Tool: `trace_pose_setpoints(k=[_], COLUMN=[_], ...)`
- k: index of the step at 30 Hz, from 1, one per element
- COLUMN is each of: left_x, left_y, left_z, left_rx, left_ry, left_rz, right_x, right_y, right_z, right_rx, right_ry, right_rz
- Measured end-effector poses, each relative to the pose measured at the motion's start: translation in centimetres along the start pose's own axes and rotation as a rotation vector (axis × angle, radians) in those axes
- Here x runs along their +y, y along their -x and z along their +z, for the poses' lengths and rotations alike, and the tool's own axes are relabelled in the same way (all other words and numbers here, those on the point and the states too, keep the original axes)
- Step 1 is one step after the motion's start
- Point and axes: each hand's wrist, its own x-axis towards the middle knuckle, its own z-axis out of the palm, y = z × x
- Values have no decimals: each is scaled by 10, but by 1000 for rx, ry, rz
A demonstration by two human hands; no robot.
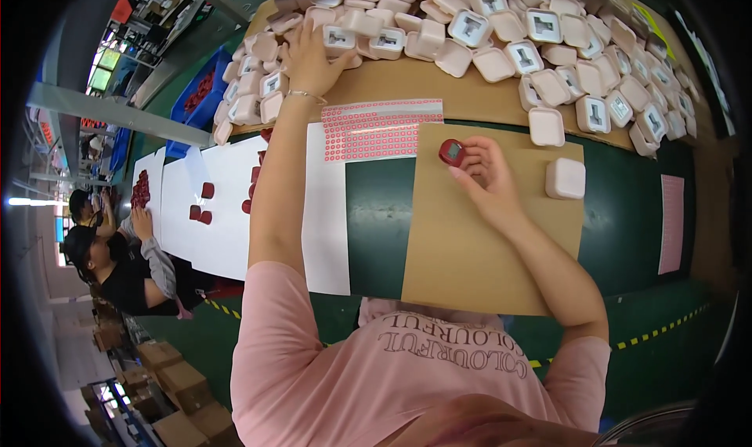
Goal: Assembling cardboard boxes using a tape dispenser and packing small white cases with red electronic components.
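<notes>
My right hand (489,182) grips a small red device with a grey display (451,151) between thumb and fingers, just above a brown sheet (439,251). At the far left of the pile, my left hand (312,65) reaches out with its fingers spread over small pale-pink boxes. One box with a printed label (338,37) lies beside its fingertips; whether the hand touches it I cannot tell. A closed pale box (565,179) sits on the brown sheet, right of my right hand. Another pale box (546,126) lies at the pile's near edge.
A sheet of round red-and-white stickers (384,130) lies between my arms. Several red pieces (207,190) rest on white sheets (329,243) at left. Beyond is a blue bin (188,130) of red pieces. Two people work at far left. A pink sheet (671,224) lies at right.
</notes>
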Motion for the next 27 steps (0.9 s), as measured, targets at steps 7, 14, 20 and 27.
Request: trace_pose_setpoints(k=[7, 14, 20, 27], left_x=[8, 105, 153, 151], left_y=[33, 77, 115, 123], left_z=[-17, -118, -120, -117], left_rx=[220, -111, -452, -488], left_ry=[900, 1478, 1812, 1962], left_rz=[-540, -835, -505, -504], right_x=[0, -2, -13, -17], right_y=[-1, 10, 9, 5], right_z=[1, -2, 4, 9], right_rx=[-23, 21, -63, -105], right_ry=[39, 303, 488, 650], right_rz=[-25, -288, -586, -668])
